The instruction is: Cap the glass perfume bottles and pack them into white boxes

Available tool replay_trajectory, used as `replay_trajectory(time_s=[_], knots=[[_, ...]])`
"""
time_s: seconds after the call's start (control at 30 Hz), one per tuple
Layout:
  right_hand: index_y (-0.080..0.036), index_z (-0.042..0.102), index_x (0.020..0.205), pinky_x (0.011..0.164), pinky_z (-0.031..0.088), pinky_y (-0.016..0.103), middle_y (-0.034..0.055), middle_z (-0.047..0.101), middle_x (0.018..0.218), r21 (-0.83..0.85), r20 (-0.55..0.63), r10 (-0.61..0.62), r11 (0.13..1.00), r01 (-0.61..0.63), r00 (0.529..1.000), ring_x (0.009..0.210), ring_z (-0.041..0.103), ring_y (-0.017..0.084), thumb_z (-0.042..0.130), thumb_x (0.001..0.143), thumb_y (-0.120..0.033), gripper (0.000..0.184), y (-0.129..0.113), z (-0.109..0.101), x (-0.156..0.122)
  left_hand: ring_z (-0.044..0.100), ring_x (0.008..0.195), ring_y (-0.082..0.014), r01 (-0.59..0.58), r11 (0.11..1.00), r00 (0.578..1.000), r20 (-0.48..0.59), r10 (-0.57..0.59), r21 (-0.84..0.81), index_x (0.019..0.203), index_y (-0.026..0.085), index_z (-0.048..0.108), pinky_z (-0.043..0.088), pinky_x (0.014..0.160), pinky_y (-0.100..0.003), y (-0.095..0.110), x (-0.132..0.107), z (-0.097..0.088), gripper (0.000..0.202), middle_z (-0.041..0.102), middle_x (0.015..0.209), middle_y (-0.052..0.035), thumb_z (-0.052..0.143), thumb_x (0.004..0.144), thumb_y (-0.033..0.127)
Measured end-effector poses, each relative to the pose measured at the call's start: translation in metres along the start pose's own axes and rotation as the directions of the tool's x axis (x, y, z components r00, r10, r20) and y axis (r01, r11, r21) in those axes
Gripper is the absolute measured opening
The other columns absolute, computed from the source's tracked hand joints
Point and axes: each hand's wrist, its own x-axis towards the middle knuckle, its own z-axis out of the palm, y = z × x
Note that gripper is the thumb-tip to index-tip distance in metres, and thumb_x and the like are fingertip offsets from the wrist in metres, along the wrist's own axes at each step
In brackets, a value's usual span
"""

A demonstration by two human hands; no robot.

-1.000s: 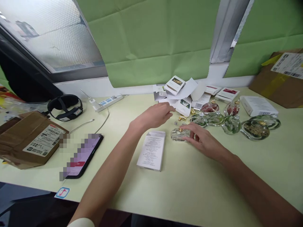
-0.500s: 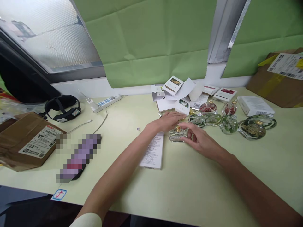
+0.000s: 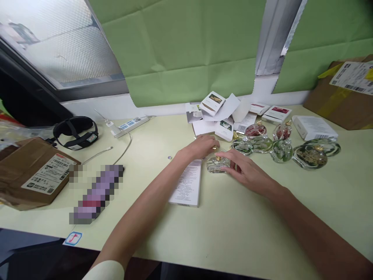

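A clear glass perfume bottle point(image 3: 215, 165) with a gold neck lies on the pale green table point(image 3: 227, 229). My right hand point(image 3: 243, 171) rests against its right side, fingers curled around it. Just left of the bottle's neck, my left hand point(image 3: 201, 147) has its fingers pinched on a small gold cap point(image 3: 215, 147). A white printed box point(image 3: 186, 187) lies flat under my left wrist.
Several glass bottles point(image 3: 279, 149) stand in a row to the right, with white boxes point(image 3: 221, 112) and papers behind them. Cardboard parcels sit at far left point(image 3: 35, 171) and far right point(image 3: 346, 93). A phone point(image 3: 96, 192), a black strap device point(image 3: 77, 132) and a power strip point(image 3: 131, 125) lie left.
My left hand drew back from the gold caps near the boxes to the bottle's neck, closing on a small gold cap. My right hand stayed on the bottle.
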Motion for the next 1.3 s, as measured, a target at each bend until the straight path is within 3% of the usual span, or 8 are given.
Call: replay_trajectory(time_s=[0.13, 0.27, 0.5, 0.77, 0.97, 1.13, 1.3], knots=[[-0.04, 0.046, 0.14, 0.069, 0.049, 0.032, 0.0028, 0.057, 0.109, -0.003, -0.023, -0.016, 1.0, 0.016, 1.0, 0.071, 0.059, 0.014, 0.045, 0.1, -0.035, 0.04, 0.003, 0.001, 0.001, 0.057, 0.106, -0.0227, 0.017, 0.994, 0.995, -0.094, -0.027, -0.109, 0.115, 0.021, 0.065, 0.042, 0.092, -0.039, 0.002, -0.004, -0.019, 0.026, 0.068, 0.11, -0.0061, 0.05, 0.094, 0.021], [-0.04, 0.045, 0.141, 0.072, 0.05, 0.033, 0.0037, 0.058, 0.114, -0.013, -0.053, -0.011, 1.0, 0.01, 0.999, 0.072, 0.059, 0.015, 0.044, 0.1, -0.036, 0.041, 0.005, 0.002, 0.002, 0.061, 0.1, -0.0179, -0.027, 0.946, 0.979, -0.199, -0.04, -0.322, 0.122, 0.018, 0.062, 0.048, 0.088, -0.033, 0.009, -0.015, -0.048, 0.032, 0.067, 0.119, -0.0078, 0.055, 0.093, 0.027], [-0.04, 0.032, 0.148, 0.068, 0.05, 0.033, 0.0047, 0.059, 0.122, 0.015, -0.117, 0.065, 0.998, -0.064, 0.991, 0.069, 0.055, 0.014, 0.049, 0.098, -0.036, 0.052, 0.007, 0.004, 0.002, 0.065, 0.094, -0.0159, -0.075, 0.897, 0.988, -0.155, 0.007, -0.435, 0.116, 0.019, 0.066, 0.051, 0.082, -0.031, 0.027, -0.03, -0.081, 0.028, 0.071, 0.106, -0.0053, 0.06, 0.09, 0.027], [-0.04, 0.016, 0.155, 0.062, 0.049, 0.03, 0.0056, 0.06, 0.123, 0.06, -0.135, 0.083, 0.995, -0.076, 0.987, 0.062, 0.051, 0.012, 0.052, 0.097, -0.036, 0.068, 0.008, 0.005, 0.0, 0.065, 0.093, -0.0153, -0.089, 0.855, 0.996, -0.052, 0.073, -0.511, 0.109, 0.018, 0.067, 0.049, 0.076, -0.029, 0.035, -0.03, -0.082, 0.023, 0.072, 0.104, -0.0045, 0.064, 0.087, 0.026], [-0.042, 0.025, 0.152, 0.061, 0.047, 0.031, 0.0021, 0.064, 0.107, 0.011, -0.12, 0.055, 0.998, -0.054, 0.991, 0.059, 0.049, 0.012, 0.05, 0.098, -0.037, 0.06, 0.005, 0.003, 0.002, 0.065, 0.094, -0.016, -0.064, 0.849, 0.996, 0.013, 0.084, -0.525, 0.104, 0.018, 0.067, 0.047, 0.075, -0.028, 0.035, -0.027, -0.075, 0.019, 0.073, 0.098, -0.0028, 0.066, 0.086, 0.024], [-0.043, 0.03, 0.149, 0.066, 0.049, 0.032, 0.0032, 0.059, 0.119, -0.01, -0.123, 0.008, 1.0, -0.009, 0.992, 0.067, 0.054, 0.013, 0.048, 0.099, -0.035, 0.054, 0.005, 0.003, 0.002, 0.064, 0.09, -0.0145, -0.047, 0.854, 0.997, 0.029, 0.072, -0.518, 0.101, 0.018, 0.067, 0.047, 0.073, -0.027, 0.033, -0.026, -0.074, 0.018, 0.071, 0.099, -0.0025, 0.067, 0.084, 0.024], [-0.041, 0.033, 0.148, 0.068, 0.049, 0.032, 0.0036, 0.058, 0.111, -0.006, -0.106, 0.019, 1.0, -0.02, 0.994, 0.07, 0.054, 0.014, 0.047, 0.099, -0.036, 0.051, 0.005, 0.003, 0.003, 0.063, 0.088, -0.0144, -0.069, 0.859, 0.996, 0.011, 0.086, -0.508, 0.1, 0.019, 0.068, 0.046, 0.071, -0.027, 0.032, -0.025, -0.073, 0.017, 0.071, 0.099, -0.0026, 0.067, 0.084, 0.026]])
